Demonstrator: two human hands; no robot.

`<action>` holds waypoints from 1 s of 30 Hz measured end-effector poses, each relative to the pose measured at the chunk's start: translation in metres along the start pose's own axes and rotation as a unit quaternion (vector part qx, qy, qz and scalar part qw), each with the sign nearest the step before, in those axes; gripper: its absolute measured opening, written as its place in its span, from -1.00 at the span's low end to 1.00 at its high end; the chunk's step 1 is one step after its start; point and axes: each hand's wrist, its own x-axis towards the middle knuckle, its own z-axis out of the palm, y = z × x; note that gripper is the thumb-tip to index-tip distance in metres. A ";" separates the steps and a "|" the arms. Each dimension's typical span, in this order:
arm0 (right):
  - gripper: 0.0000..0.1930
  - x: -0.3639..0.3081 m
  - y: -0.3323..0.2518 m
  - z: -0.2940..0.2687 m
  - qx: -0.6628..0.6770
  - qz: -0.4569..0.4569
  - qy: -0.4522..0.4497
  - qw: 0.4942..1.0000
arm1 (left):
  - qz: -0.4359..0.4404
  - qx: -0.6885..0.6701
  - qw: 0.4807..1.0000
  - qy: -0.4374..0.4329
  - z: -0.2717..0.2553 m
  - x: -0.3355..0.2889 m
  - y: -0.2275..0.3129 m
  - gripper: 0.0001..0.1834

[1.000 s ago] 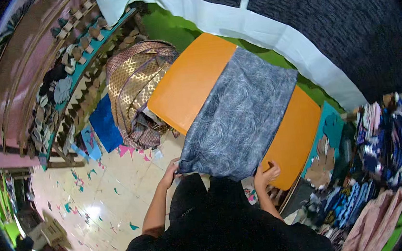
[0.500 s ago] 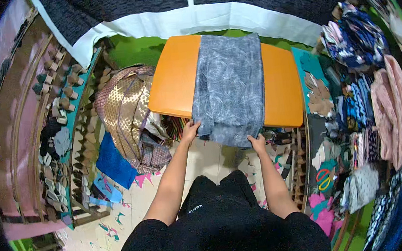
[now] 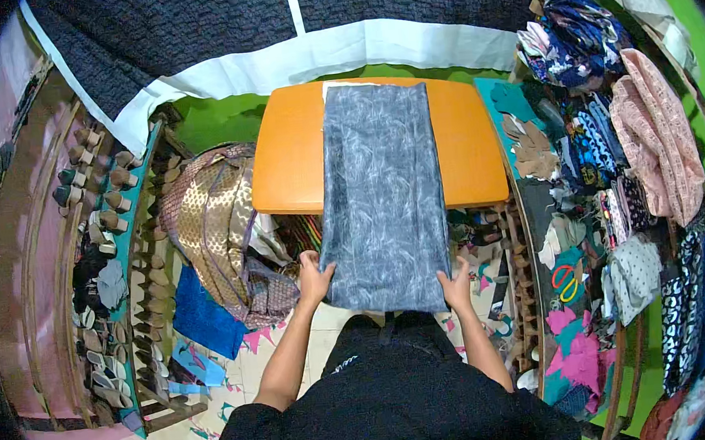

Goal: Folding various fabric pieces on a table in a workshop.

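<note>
A long folded grey-blue patterned cloth lies across an orange tabletop. Its near end comes down over the front edge toward my body. At its left edge is my left hand, thumb tip against the fabric and index finger spread away from it. My right hand is by the lower right edge, its thumb touching the cloth and its index finger pointing up and apart. The other fingers of both hands are partly hidden. A strip of pale material shows at the cloth's far end.
On the left stand a large bundle of gold-and-brown fabric, a blue cloth and racks of shoe forms. To the right, a shelf carries fabric scraps, scissors, folded cloths and a pink cloth. Scraps litter the floor.
The cloth has slid toward me, with more of it now past the table's front edge. Both hands have come nearer my body, and their thumbs and index fingers have spread. The view has shifted.
</note>
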 end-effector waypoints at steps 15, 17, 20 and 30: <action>-0.61 0.064 -0.127 -0.067 0.474 -0.038 -0.204 0.856 | -0.097 -0.352 0.883 -0.294 -0.108 0.078 0.145 -0.69; -0.69 0.100 -0.128 -0.065 0.420 -0.042 -0.147 0.894 | -0.093 -0.291 0.910 -0.279 -0.099 0.107 0.156 -0.70; -0.78 0.153 -0.140 -0.056 0.233 -0.116 -0.107 0.960 | 0.005 -0.128 0.953 -0.276 -0.080 0.163 0.159 -0.77; -0.80 0.381 -0.127 0.031 0.071 -0.145 -0.027 0.987 | 0.030 -0.106 0.982 -0.151 0.044 0.372 0.128 -0.75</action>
